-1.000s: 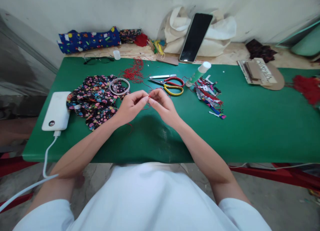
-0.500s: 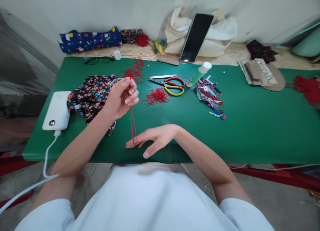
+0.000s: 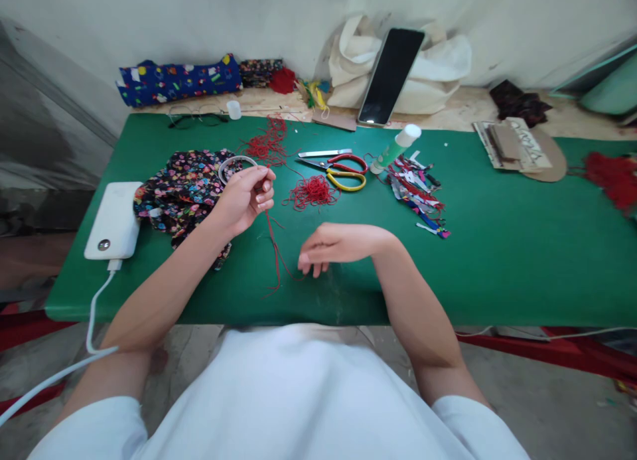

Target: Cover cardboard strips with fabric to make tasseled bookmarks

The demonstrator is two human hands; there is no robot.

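My left hand (image 3: 247, 199) is closed in a pinch on red string (image 3: 271, 232), whose several loose ends hang below the fingers over the green tabletop. To its right, my right hand (image 3: 343, 243) bends down at the wrist with its fingers curled and slightly blurred. One strand of the string runs to these fingertips, which seem pinched on it. Just behind my left hand lie a pale ring (image 3: 229, 162) and a black floral cloth (image 3: 184, 194). Beyond my right hand is a heap of red string cuttings (image 3: 313, 192).
Scissors (image 3: 347, 171) with red and yellow handles lie by a silver blade-like tool (image 3: 325, 153). A glue stick (image 3: 397, 148) leans near fabric scraps (image 3: 418, 188). The phone (image 3: 391, 75) stands against a cream bag (image 3: 442, 65). A white power bank (image 3: 114, 220) sits at the left edge.
The string loop stretched over my right fingers has come off, and its strands hang loose. My right hand has moved up and right, its fingers now curled. My left hand has barely moved.
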